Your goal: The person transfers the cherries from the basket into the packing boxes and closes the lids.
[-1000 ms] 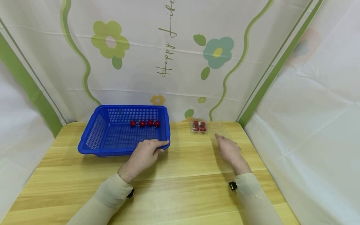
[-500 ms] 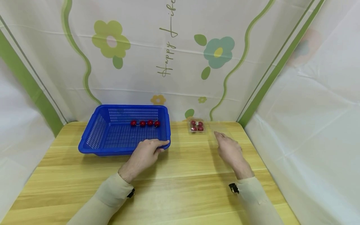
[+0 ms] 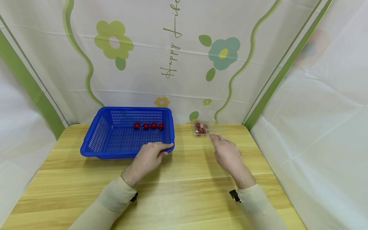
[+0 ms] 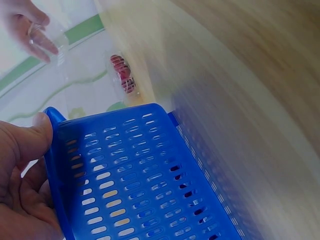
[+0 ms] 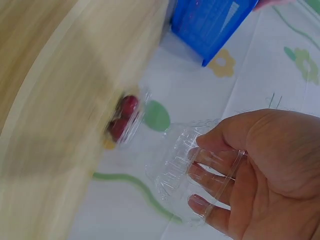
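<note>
My left hand [image 3: 149, 159] grips the near right corner of a blue plastic basket [image 4: 150, 170], thumb over the rim and fingers curled against its outer side. Inside the basket lie several red cherries [image 3: 146, 126] in a row, with pale thin stems. My right hand [image 5: 270, 170] pinches a thin clear plastic lid [image 5: 175, 155] between thumb and fingers, raised above the tabletop. Just left of it, by the table's back edge, stands a small clear box [image 3: 194, 129] with several dark red cherries [image 5: 125, 117] in it. The lid overlaps the box's right side in the head view.
The wooden table [image 3: 184, 198] ends at a white patterned curtain [image 3: 149, 83] right behind the basket and box. Another white sheet [image 3: 325, 134] hangs along the right side, and one more [image 3: 20, 153] along the left.
My right hand has moved left with the clear lid, towards the small box. The box has shifted slightly left. My left hand has stayed on the basket.
</note>
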